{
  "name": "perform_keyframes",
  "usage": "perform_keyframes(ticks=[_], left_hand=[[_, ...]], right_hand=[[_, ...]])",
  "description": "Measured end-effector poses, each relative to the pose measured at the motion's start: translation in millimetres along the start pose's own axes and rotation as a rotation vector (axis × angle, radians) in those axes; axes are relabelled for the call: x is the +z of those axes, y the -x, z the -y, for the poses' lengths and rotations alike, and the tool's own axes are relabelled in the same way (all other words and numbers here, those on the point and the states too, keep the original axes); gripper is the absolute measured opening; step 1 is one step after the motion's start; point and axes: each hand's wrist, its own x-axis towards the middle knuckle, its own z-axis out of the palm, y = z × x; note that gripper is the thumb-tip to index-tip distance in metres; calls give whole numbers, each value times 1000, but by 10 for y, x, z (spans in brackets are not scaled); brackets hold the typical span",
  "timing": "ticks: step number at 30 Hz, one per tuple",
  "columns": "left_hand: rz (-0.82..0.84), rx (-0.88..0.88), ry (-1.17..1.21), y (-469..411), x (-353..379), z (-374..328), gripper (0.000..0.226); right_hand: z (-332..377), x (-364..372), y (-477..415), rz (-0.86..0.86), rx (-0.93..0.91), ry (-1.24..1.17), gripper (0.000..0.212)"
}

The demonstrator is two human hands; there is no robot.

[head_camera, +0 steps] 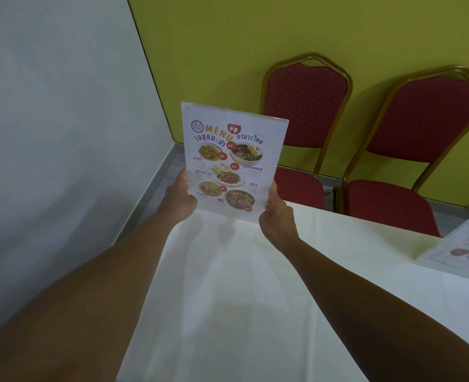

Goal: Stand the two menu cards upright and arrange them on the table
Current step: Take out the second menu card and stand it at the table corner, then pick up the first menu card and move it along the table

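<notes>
A white menu card (pixel 232 158) with food photos and the word MENU stands upright, tilted slightly, near the far left corner of the white-clothed table (pixel 227 299). My left hand (pixel 179 198) grips its lower left edge and my right hand (pixel 276 213) grips its lower right edge. Whether its bottom edge touches the cloth I cannot tell. A second menu card (pixel 465 244) lies at the table's right edge, partly cut off by the frame.
Two red padded chairs with gold frames (pixel 307 111) (pixel 418 161) stand behind the table's far edge against a yellow-green wall. A pale grey wall (pixel 48 119) runs along the table's left side.
</notes>
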Motion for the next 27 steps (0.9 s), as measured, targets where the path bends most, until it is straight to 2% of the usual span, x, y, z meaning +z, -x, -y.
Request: perform_keyframes(ticks=[4, 7, 12, 15, 27], left_hand=[[-4, -9, -30, 41, 22, -4, 87], [-6, -9, -119, 111, 62, -47, 78], [24, -86, -243, 226, 202, -49, 62], [109, -113, -364, 362, 348, -120, 56], [285, 259, -660, 1168, 1632, -958, 64]], right_hand=[[39, -48, 19, 36, -13, 4, 86], [23, -78, 30, 80, -19, 16, 90], [-134, -195, 63, 91, 108, 84, 90], [-281, -382, 180, 89, 135, 131, 87], [-1187, -1722, 938, 3, -50, 630, 72]])
